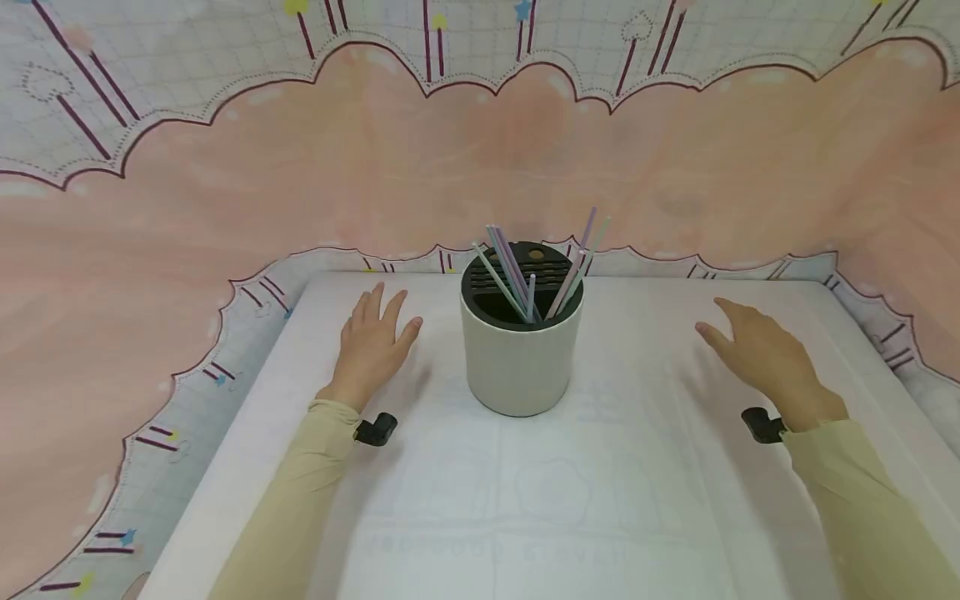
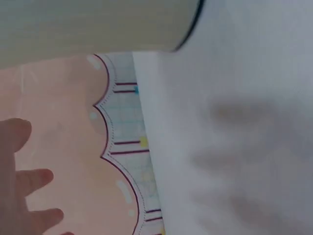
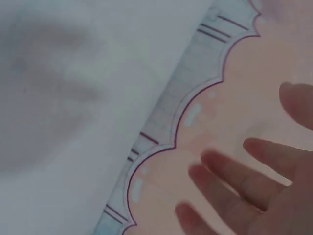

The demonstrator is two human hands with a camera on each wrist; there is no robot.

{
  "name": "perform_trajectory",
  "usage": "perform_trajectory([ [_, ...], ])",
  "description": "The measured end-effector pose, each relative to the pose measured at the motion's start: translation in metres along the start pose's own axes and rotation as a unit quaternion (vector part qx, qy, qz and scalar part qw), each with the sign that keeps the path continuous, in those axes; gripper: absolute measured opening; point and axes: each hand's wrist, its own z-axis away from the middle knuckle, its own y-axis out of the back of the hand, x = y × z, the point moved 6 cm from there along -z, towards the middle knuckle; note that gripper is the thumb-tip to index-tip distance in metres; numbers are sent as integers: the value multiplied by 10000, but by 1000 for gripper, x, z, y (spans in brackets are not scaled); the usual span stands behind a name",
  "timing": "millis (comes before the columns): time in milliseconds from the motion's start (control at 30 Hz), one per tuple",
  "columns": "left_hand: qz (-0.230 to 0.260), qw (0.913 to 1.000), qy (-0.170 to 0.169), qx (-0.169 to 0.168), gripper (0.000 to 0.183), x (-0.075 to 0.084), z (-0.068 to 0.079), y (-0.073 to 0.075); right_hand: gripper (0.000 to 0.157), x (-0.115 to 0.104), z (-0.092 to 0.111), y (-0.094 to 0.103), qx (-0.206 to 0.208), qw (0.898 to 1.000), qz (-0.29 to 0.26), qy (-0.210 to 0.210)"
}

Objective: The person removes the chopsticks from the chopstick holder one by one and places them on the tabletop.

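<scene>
A pale round container with a black slotted top stands upright near the back of the white table. Several thin straws or sticks in purple, pink, green and blue lean out of its opening. To its left, my left hand is held with fingers spread, touching nothing. My right hand is farther off on the right, fingers loosely extended and holding nothing. In the left wrist view, the container's side fills the top. The right wrist view shows the fingers apart.
The white tabletop reaches toward me, with shadows of both arms on it. A peach cloth with a scalloped, patterned border surrounds the table and rises behind it. A small black device sits at each wrist.
</scene>
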Motion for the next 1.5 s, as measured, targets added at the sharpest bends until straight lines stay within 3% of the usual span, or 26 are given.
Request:
perform_trajectory([
  [133, 598, 9963, -361, 498, 53, 18, 1, 9, 56, -8, 5, 9, 681, 9967, -432, 116],
  [300, 1372, 9840, -623, 951, 44, 42, 5, 24, 35, -29, 6, 17, 1646, 9800, -929, 621],
  [500, 2113, 9630, -992, 1347, 38, 72, 11, 42, 27, -55, 8, 15, 2219, 9576, -1539, 1007],
  [600, 2480, 9519, -1098, 1425, 39, 79, 12, 45, 26, -71, 10, 10, 2376, 9501, -1685, 1115],
  [733, 2833, 9449, -998, 1299, 44, 87, 12, 46, 24, -94, 12, 6, 2683, 9356, -1915, 1267],
  [933, 3263, 9390, -549, 938, 52, 91, 13, 40, 22, -122, 18, 6, 3415, 8988, -2518, 1103],
  [1100, 3868, 9182, -328, 795, 55, 93, 13, 31, 23, -138, 21, 3, 3700, 8654, -3260, 894],
  [1267, 4355, 8976, -184, 662, 61, 96, 11, 18, 19, -161, 26, -1, 3726, 8283, -4003, 1216],
  [1400, 4694, 8815, 51, 513, 62, 98, 12, 11, 20, -180, 28, -2, 3637, 8137, -4275, 1513],
  [1500, 4903, 8703, 186, 423, 66, 100, 12, 5, 22, -184, 25, -8, 3641, 8099, -4292, 1651],
])
